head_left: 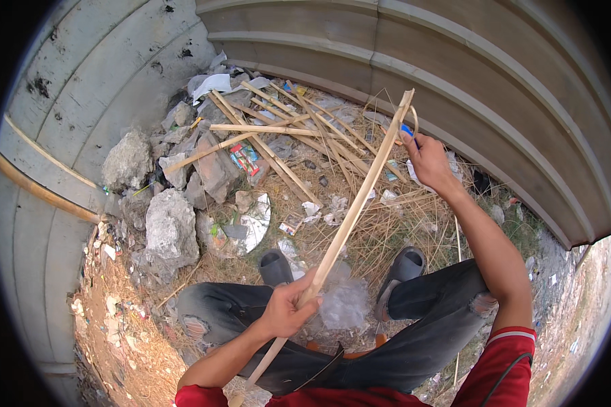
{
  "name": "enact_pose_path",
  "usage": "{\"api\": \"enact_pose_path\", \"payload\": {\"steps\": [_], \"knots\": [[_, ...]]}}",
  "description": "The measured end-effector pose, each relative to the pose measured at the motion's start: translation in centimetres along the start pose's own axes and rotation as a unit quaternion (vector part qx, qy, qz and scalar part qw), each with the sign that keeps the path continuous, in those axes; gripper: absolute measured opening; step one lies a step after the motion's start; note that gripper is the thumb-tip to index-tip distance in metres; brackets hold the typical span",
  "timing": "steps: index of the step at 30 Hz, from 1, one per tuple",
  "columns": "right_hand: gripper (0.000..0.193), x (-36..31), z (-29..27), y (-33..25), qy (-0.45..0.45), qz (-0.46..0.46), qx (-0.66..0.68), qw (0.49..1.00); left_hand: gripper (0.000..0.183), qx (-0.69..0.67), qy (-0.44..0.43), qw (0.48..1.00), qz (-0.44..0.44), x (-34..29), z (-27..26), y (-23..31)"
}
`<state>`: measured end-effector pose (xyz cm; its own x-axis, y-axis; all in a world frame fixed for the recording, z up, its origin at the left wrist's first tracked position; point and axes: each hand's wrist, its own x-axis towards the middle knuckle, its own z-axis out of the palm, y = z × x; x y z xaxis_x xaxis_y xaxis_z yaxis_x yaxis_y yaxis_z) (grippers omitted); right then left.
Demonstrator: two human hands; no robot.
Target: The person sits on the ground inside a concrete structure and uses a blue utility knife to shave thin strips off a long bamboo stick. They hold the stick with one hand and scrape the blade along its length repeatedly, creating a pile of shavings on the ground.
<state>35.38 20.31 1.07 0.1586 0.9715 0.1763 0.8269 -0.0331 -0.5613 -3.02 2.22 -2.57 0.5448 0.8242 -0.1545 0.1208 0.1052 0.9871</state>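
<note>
A long, pale split bamboo strip (349,217) slants from my lap up to the far right. My left hand (286,311) is closed around its lower part, above my left thigh. Near the strip's upper end, my right hand (428,159) grips a small blue-handled knife (407,130) held against the strip. The knife's blade cannot be made out. A thin curl of bamboo (415,117) bends away beside the strip's tip, just above the right hand.
More bamboo strips (278,129) lie crossed in a heap ahead. Grey rocks (172,227) and litter cover the ground to the left. A ribbed metal wall (455,61) closes the far side, and a pale panel wall (102,74) the left. Between my sandalled feet lies clear plastic (344,305).
</note>
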Motion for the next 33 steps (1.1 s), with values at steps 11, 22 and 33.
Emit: {"api": "enact_pose_path", "payload": {"steps": [11, 22, 33], "knots": [[0.054, -0.8, -4.8, 6.8, 0.084, 0.114, 0.269, 0.953, 0.062, -0.153, -0.042, 0.986, -0.054, -0.5, -0.5, 0.6], [0.038, -5.5, 0.0, -9.6, -0.190, 0.052, 0.469, 0.861, 0.062, -0.266, -0.058, 0.962, -0.021, 2.7, 0.8, 4.2], [0.040, -6.8, 0.4, -10.5, -0.173, 0.008, 0.360, 0.917, 0.066, -0.217, -0.087, 0.972, 0.013, 3.4, 0.9, 3.5]]}}
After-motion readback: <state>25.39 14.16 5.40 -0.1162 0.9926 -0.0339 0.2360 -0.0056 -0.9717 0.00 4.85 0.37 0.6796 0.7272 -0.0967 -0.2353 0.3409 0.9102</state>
